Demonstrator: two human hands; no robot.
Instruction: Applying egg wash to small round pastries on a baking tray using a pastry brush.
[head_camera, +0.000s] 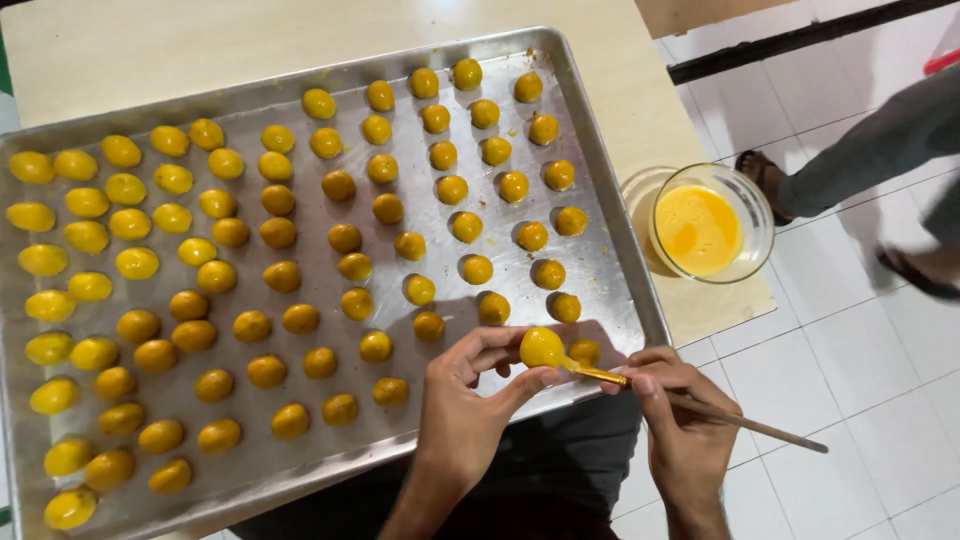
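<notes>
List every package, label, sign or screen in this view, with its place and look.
None in view: no package, label, sign or screen.
Only unmarked things show: a metal baking tray of yellow dough balls and a glass bowl of beaten egg on the table; the left hand holds a dough ball, the right hand a brush.

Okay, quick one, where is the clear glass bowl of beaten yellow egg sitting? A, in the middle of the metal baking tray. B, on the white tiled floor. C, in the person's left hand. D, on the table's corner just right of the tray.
D: the clear glass bowl of yellow egg stands on the beige table at its corner, just right of the silver metal baking tray, outside its rim and in nobody's hand.
</notes>
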